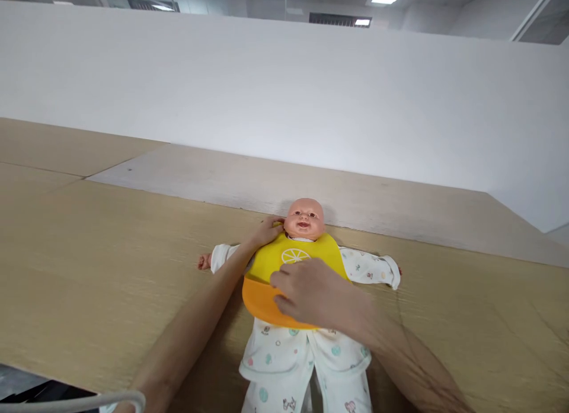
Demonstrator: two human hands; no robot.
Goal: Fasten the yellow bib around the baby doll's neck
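Observation:
A baby doll (304, 216) lies on its back with both arms spread, dressed in white printed clothes (275, 357). Over its chest is a yellow bib (326, 253) with a white citrus-slice print and an orange catch pocket (260, 301) at the bottom. My left hand (268, 230) is at the bib's upper edge beside the doll's neck, its fingers closed on the yellow strap there; the fingertips are partly hidden. Across the lower bib lies my right hand (306, 288), slightly blurred, fingers bent and apart with nothing in them. Whether it presses on the bib I cannot tell.
The doll rests on a wood-coloured tabletop (133, 253), with a paler strip (249, 170) along its back. A white partition (284, 93) rises behind. At the lower left, a light-coloured curved tube (80, 403) shows near the table's front edge.

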